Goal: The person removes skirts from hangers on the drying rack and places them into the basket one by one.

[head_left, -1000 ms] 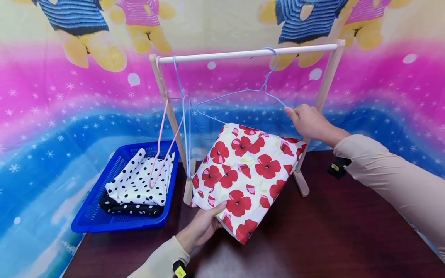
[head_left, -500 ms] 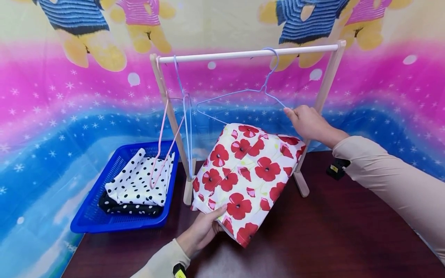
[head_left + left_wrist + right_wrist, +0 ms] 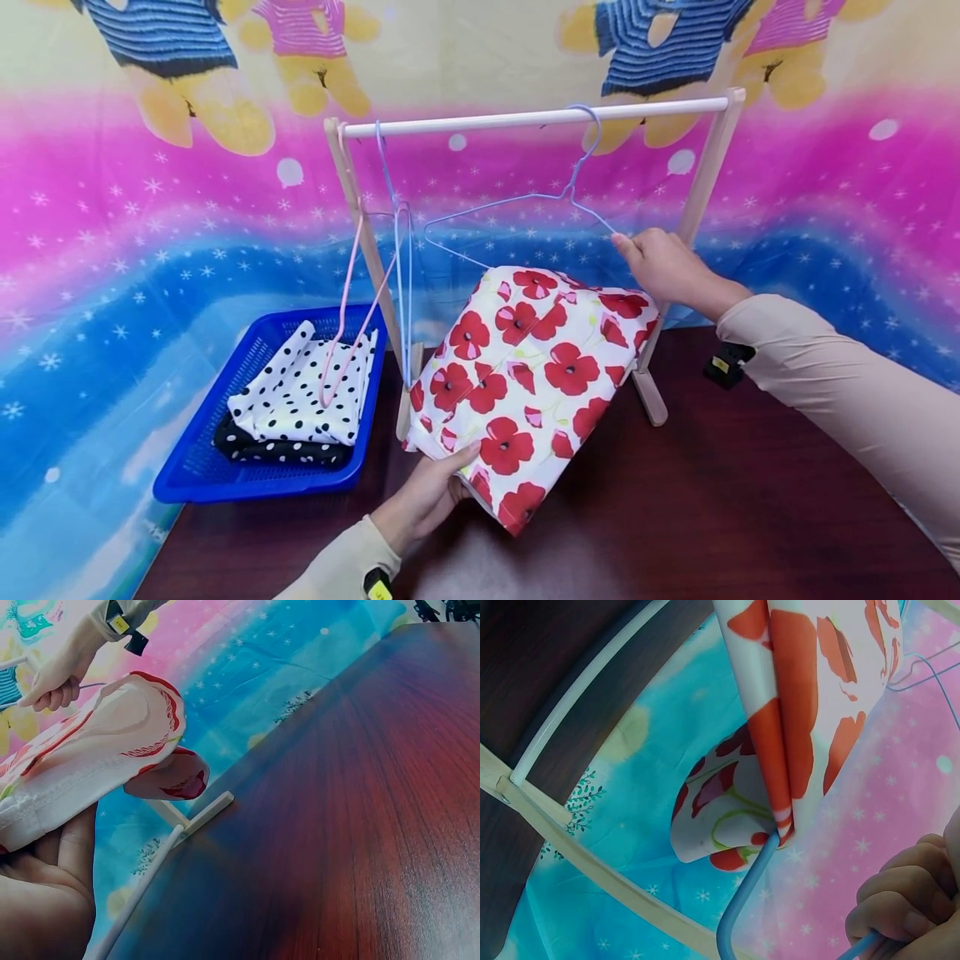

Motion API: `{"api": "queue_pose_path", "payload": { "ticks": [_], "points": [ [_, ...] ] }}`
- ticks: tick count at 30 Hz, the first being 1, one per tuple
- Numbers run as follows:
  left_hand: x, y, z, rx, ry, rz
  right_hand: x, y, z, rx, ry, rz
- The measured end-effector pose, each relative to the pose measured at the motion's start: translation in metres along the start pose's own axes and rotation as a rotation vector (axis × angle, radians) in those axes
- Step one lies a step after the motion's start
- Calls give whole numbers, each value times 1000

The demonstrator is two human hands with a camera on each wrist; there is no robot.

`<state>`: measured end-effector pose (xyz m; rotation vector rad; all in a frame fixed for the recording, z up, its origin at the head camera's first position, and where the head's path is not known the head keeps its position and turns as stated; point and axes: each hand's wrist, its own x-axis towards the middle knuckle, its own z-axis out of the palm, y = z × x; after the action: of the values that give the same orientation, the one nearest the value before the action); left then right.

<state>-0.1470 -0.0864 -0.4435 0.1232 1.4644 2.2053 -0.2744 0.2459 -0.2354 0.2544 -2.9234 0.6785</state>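
A folded white cloth with red poppies (image 3: pixel 517 375) lies slantwise across the lower bar of a blue wire clothes hanger (image 3: pixel 517 198). The hanger's hook sits over the rack's white rod. My left hand (image 3: pixel 423 500) pinches the cloth's lower edge, thumb on top and fingers beneath; the left wrist view shows those fingers under the cloth (image 3: pixel 67 769). With curled fingers my right hand (image 3: pixel 663 262) grips the hanger's right shoulder. In the right wrist view the hanger wire (image 3: pixel 742 900) runs into the cloth's fold.
The wooden rack (image 3: pixel 705 175) stands on a dark red table (image 3: pixel 735 500). A blue hanger (image 3: pixel 401 275) and a pink hanger (image 3: pixel 348 283) hang at its left end. Left of the rack, a blue basket (image 3: pixel 176 479) holds white and black polka-dot cloths (image 3: pixel 307 400).
My left hand has moved slightly left, drawing the cloth's lower end with it. The cloth's upper right part has buckled into a soft bulge. My right hand stays on the hanger.
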Motion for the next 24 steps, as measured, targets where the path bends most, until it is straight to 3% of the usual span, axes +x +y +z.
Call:
{"api": "queue_pose_path", "payload": {
  "ticks": [24],
  "points": [
    [0,0,-8,-13,18,-15,0,0,0,-7,4,-20]
  ]
}}
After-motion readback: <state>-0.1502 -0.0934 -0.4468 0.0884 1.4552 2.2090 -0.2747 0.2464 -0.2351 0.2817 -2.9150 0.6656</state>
